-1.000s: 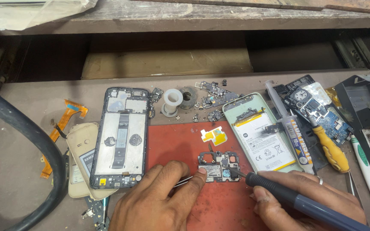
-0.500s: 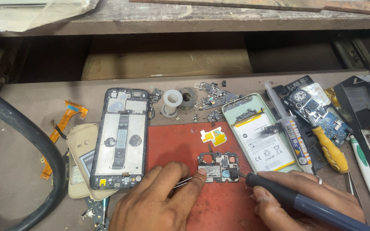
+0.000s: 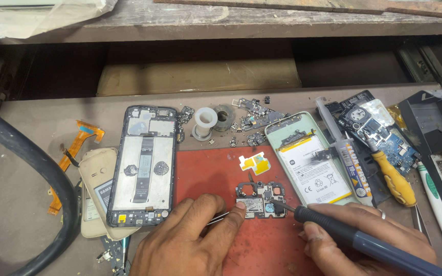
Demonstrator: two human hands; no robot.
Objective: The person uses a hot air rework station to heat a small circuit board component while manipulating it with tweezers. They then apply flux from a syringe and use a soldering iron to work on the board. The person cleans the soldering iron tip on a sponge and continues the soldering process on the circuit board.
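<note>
I am partway through soldering on the small circuit board, which lies flat on the red mat in the middle of the counter. My left hand has its fingers pinched shut on thin metal tweezers, the tips pressing the board's near left edge to steady it. My right hand is wrapped closed round the dark blue soldering iron, its fine tip touching the board's right side. As I judge it, the next move calls for a steady tip on one tiny joint and no slip of the tweezers. The board is dark, crowded with square metal shields and small parts. Left of the mat lies a black phone frame with a bare metal middle; right of the mat sits a pale green phone back holding a white and yellow battery, then a yellow-handled screwdriver.
</note>
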